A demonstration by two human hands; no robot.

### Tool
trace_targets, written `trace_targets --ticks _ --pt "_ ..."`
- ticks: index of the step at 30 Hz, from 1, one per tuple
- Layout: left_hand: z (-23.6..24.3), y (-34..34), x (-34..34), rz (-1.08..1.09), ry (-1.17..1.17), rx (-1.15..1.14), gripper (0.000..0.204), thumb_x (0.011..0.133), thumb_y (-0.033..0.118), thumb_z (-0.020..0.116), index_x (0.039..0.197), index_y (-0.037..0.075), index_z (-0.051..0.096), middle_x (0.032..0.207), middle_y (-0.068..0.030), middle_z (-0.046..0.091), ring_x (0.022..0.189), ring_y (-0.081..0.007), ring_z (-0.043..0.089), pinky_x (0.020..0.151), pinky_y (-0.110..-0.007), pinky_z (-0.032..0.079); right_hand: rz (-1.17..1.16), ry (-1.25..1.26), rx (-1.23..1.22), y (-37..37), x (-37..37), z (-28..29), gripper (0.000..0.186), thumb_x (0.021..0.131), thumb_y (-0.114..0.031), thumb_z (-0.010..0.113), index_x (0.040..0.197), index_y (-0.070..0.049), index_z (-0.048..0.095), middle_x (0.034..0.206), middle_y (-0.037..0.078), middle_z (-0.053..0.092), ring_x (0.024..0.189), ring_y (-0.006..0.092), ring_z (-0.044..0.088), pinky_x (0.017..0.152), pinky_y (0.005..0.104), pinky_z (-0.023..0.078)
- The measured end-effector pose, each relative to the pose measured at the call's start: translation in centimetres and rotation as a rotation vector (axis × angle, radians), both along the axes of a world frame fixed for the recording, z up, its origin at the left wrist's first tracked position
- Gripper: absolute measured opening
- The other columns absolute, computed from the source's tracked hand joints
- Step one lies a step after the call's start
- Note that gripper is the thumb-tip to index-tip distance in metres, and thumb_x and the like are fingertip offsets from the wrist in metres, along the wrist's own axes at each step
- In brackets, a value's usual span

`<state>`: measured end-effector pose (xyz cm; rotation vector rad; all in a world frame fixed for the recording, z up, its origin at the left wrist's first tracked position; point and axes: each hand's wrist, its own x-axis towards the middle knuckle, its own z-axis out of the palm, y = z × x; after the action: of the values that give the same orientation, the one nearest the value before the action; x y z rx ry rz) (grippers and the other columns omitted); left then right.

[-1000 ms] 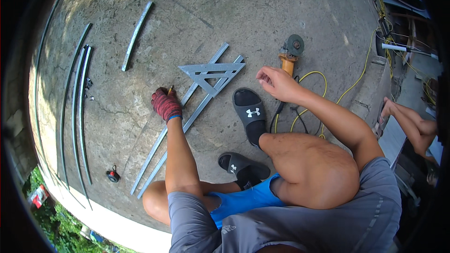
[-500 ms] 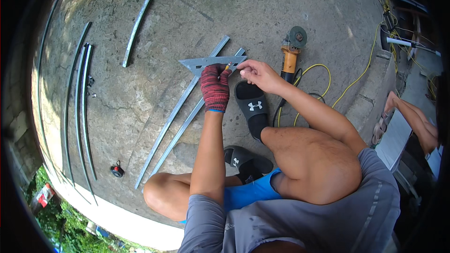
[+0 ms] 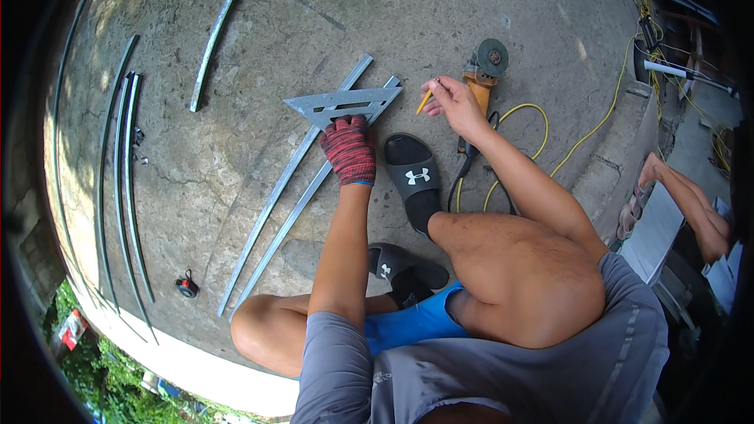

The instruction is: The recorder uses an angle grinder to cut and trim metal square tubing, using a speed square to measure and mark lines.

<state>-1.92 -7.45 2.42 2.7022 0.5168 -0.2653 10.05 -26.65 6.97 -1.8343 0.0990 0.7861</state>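
Note:
My left hand (image 3: 348, 149), in a red and black knit glove, has its fingers curled over the near edge of a grey triangular speed square (image 3: 334, 100). The square lies across two long metal channels (image 3: 289, 165) (image 3: 302, 206) on the concrete. My bare right hand (image 3: 458, 107) is raised to the right of the square, pinching a yellow pencil (image 3: 425, 100) that points down and to the left. Just beyond that hand lies an orange angle grinder (image 3: 478, 82) with a dark disc, partly covered by the hand.
Several longer metal strips (image 3: 126, 165) lie at the left, with a short channel (image 3: 214, 51) farther off. A black and red tape measure (image 3: 187, 284) rests near them. A yellow cord (image 3: 585, 149) runs along the right. Another person's leg (image 3: 691, 200) shows at the far right.
The pencil, earlier at the gloved fingers, is now in my right hand, which has moved right and away from the square. My left fingers have shifted onto the square's near edge.

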Motion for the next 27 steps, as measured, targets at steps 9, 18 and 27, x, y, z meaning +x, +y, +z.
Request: trace_targets --ticks 9,18,27 --pt "-1.0 -0.9 1.2 0.0 0.066 -0.019 0.017 0.083 0.023 0.067 0.097 0.016 0.069 0.1 -0.0112 0.064 0.1 -0.033 0.06 0.087 -0.05 0.044 0.305 -0.351 -0.392 0.4 1.3 -3.7 0.023 0.091 -0.013 0.062 0.109 0.002 0.06 0.092 0.019 0.068 0.081 0.0339 0.068 0.076 0.0411 0.054" --pt "-2.2 -0.5 0.7 0.002 -0.042 -0.033 0.014 0.078 0.024 0.072 0.087 0.013 0.068 0.096 -0.0105 0.066 0.094 -0.0334 0.062 0.085 -0.05 0.045 0.344 -0.339 -0.428 2.6 3.3 -5.2 0.023 0.084 -0.009 0.07 0.106 -0.002 0.069 0.095 0.019 0.069 0.093 0.0358 0.066 0.081 0.0439 0.052" --pt "-1.9 -0.7 0.6 -0.022 -0.014 -0.011 0.016 0.08 0.025 0.072 0.09 0.013 0.068 0.097 -0.0117 0.066 0.094 -0.0346 0.062 0.085 -0.051 0.045 0.437 -0.398 -0.369 2.3 3.2 -6.0 0.021 0.082 -0.01 0.07 0.102 -0.004 0.071 0.097 0.016 0.067 0.093 0.0355 0.065 0.082 0.0447 0.051"
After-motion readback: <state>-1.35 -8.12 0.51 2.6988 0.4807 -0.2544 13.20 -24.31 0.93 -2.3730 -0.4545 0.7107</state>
